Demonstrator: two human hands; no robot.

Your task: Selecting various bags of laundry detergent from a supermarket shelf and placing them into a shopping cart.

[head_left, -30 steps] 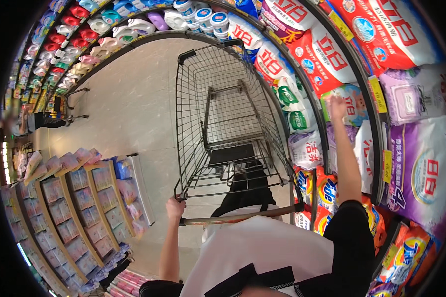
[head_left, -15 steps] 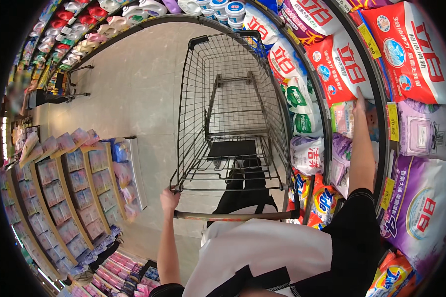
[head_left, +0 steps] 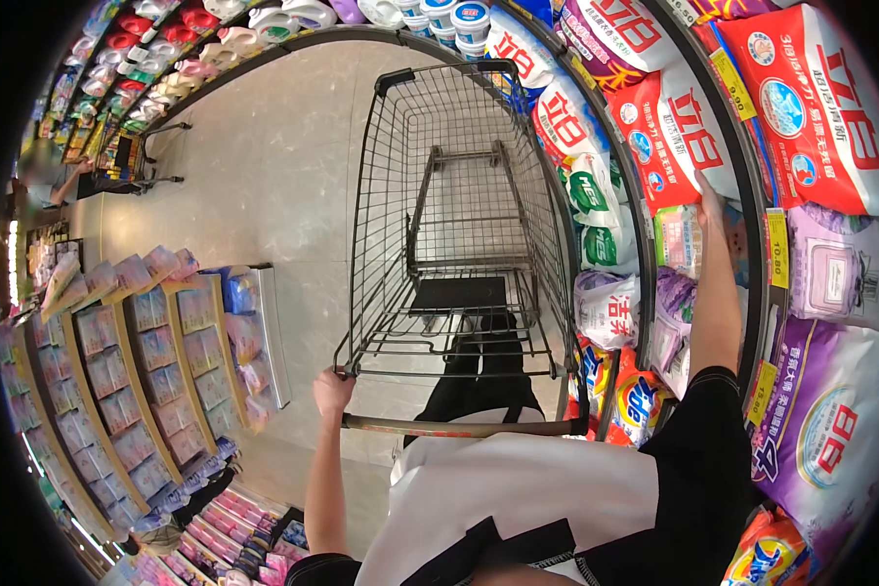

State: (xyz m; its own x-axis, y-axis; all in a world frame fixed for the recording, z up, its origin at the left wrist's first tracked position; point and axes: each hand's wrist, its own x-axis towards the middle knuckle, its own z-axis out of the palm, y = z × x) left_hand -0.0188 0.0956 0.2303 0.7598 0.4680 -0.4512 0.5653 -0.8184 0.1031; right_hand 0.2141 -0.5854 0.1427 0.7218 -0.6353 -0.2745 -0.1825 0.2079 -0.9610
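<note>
My left hand (head_left: pixel 333 393) is closed round the left end of the shopping cart's handle, at the corner of the frame. The black wire shopping cart (head_left: pixel 415 215) stands in front of me with nothing in its basket. Stretched out to the right, my right hand (head_left: pixel 713 207) grips the near edge of a red and white bag of laundry powder (head_left: pixel 672 142). One finger shows against its front; the other fingers are partly hidden. The bag lies on the shelf among other bags, above smaller purple and green packs.
Tiered shelves of detergent bags (head_left: pixel 835 410) curve along my right side. A rack of small packs (head_left: pixel 117 361) stands at the left. Bottles and tubs (head_left: pixel 438 15) line the far shelf. At the far left a person (head_left: pixel 54 186) stands beside another cart (head_left: pixel 127 161).
The view has shifted slightly. At the far left, the other person shows more fully beside their cart. My hands keep their places on the cart and the bag.
</note>
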